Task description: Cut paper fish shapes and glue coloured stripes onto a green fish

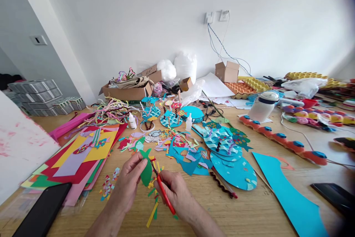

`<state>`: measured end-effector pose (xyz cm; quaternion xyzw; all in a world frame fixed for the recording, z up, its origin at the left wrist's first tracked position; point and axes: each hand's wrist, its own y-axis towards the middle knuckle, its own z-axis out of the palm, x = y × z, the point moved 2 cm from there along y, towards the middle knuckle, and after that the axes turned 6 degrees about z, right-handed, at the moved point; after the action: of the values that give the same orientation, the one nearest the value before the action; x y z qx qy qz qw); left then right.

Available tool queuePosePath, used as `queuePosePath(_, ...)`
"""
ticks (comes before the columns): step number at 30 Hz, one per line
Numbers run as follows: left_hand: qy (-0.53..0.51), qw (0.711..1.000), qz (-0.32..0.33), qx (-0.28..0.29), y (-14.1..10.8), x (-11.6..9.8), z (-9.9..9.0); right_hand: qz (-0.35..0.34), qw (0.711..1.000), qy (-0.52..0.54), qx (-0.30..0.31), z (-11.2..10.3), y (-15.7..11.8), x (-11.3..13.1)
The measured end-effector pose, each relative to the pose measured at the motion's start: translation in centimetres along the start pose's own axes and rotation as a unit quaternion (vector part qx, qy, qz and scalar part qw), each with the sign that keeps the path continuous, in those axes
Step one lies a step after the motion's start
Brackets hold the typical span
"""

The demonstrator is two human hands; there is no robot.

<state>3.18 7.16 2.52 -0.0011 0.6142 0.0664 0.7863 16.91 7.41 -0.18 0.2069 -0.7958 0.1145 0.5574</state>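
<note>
Seems to be at the trimming step: pinching a green paper fish (146, 173) in the left hand (129, 178), thumb and fingers shut just below the tail, and gripping red-handled scissors (165, 195) in the right hand (175, 189), fingers curled round the handles. Held just above the tabletop (135, 226), toward its near edge, over yellow and green paper strips (152, 215). Probably calls next for steadying the paper and guiding the blades along its right side; cannot tell blade gap or contact. Looks plain, flat, leaf-shaped, forked tail up, rounded end down.
</note>
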Motion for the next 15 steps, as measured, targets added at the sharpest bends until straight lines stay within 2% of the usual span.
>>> queuePosePath(6, -0.007, 1.000, -0.008, -0.020, 0.02, 0.55, -0.23, 0.010, 1.000, 0.017, 0.008, -0.01, 0.14, -0.06)
queuePosePath(15, -0.016, 1.000, -0.012, -0.021, 0.00, 0.49, -0.12, -0.022, 1.000, -0.021, -0.001, -0.19, -0.01, -0.07)
